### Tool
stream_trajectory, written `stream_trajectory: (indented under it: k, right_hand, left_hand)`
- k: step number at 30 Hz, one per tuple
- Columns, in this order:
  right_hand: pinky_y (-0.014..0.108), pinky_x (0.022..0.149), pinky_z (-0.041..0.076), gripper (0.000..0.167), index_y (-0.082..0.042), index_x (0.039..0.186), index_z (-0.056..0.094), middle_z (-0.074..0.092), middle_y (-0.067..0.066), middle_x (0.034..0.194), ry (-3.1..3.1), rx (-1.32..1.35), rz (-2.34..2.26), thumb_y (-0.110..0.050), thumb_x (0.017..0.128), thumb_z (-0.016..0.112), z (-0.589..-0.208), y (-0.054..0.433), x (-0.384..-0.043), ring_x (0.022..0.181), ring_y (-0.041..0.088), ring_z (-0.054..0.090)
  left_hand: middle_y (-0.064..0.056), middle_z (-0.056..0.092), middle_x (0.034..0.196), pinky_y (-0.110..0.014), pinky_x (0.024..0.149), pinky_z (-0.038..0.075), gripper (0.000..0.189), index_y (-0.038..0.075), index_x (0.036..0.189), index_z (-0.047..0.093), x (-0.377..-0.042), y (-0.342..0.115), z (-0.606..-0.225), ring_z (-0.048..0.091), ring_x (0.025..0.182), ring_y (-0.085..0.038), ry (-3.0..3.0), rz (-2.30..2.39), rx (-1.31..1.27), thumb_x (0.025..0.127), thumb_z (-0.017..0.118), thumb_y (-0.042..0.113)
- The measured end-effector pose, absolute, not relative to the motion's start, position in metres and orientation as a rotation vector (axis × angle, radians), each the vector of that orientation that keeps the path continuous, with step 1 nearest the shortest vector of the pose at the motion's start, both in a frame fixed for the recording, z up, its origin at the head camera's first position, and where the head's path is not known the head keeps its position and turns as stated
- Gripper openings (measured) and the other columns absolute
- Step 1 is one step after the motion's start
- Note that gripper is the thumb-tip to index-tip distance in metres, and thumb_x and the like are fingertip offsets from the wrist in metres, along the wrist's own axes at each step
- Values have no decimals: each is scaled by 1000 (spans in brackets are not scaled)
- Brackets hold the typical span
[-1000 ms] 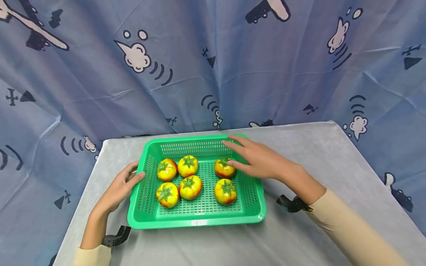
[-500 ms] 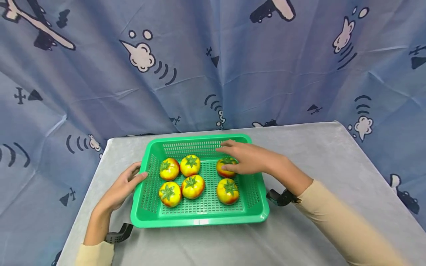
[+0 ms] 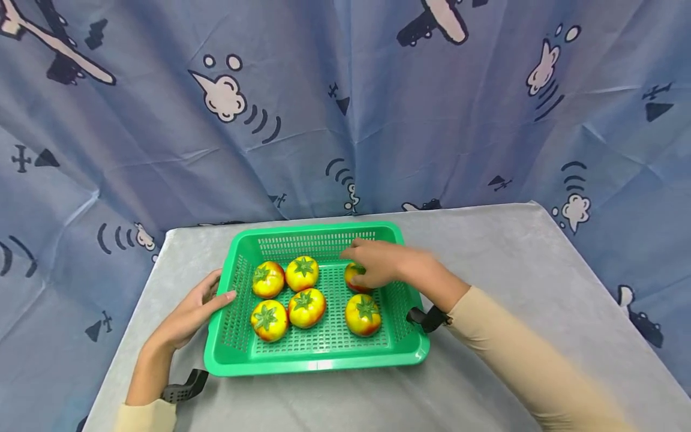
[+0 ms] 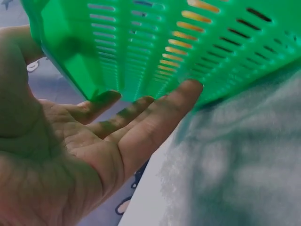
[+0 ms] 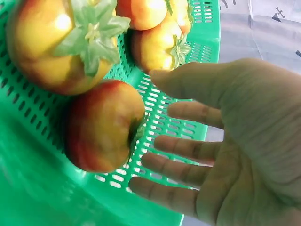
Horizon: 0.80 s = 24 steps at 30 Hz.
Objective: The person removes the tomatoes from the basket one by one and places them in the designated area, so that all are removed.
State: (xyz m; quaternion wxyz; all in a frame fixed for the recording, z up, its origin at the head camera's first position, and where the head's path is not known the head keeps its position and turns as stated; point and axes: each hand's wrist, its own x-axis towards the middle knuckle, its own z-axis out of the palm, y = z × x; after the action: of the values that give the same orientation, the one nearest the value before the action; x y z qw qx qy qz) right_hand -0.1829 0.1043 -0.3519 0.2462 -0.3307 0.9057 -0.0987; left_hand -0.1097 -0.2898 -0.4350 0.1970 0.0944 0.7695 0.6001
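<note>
A green plastic basket (image 3: 318, 365) with slotted walls holds several shiny yellow-and-red tomatoes, each topped by a green star-shaped calyx. My left hand (image 3: 189, 311) holds the basket's left side, thumb over the rim and fingers against the outside wall, as the left wrist view shows. Over the basket's right half, my right hand (image 3: 380, 262) hovers above the rear right tomato (image 3: 352, 275), partly covering it in the head view. In the right wrist view its extended fingers (image 5: 176, 169) stand apart from that tomato (image 5: 103, 125). The front right tomato (image 3: 363, 314) sits nearer the person.
Four-sided grey cloth covers the table (image 3: 486, 240) under the basket. Left in the basket are a rear tomato (image 3: 302, 273), a front tomato (image 3: 270, 320) and others. A blue patterned curtain (image 3: 302, 120) hangs behind the table. Black straps circle both wrists.
My right hand has moved left and its fingers have come lower over the rear right tomato. The left hand stays on the basket's left side; the tomatoes keep their places.
</note>
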Motion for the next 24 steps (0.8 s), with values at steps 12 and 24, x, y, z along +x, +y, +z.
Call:
stream_trajectory:
  k: [12, 24]
  right_hand:
    - [33, 76, 45, 32, -8, 128, 68, 65, 5, 102, 2466, -932, -159, -13, 97, 73, -366, 96, -188, 88, 20, 54]
    - [41, 97, 53, 46, -10, 139, 63, 68, 8, 121, 2448, -921, -129, -12, 94, 75, -367, 95, -190, 106, 22, 59]
  left_hand:
    - [7, 53, 147, -35, 97, 63, 69, 2, 167, 6, -109, -298, -438, 69, 123, -12, 1935, 1804, 374, 111, 46, 10]
    - [5, 52, 148, -37, 97, 64, 69, 2, 167, 5, -112, -299, -440, 69, 124, -14, 1913, 1813, 367, 112, 45, 11]
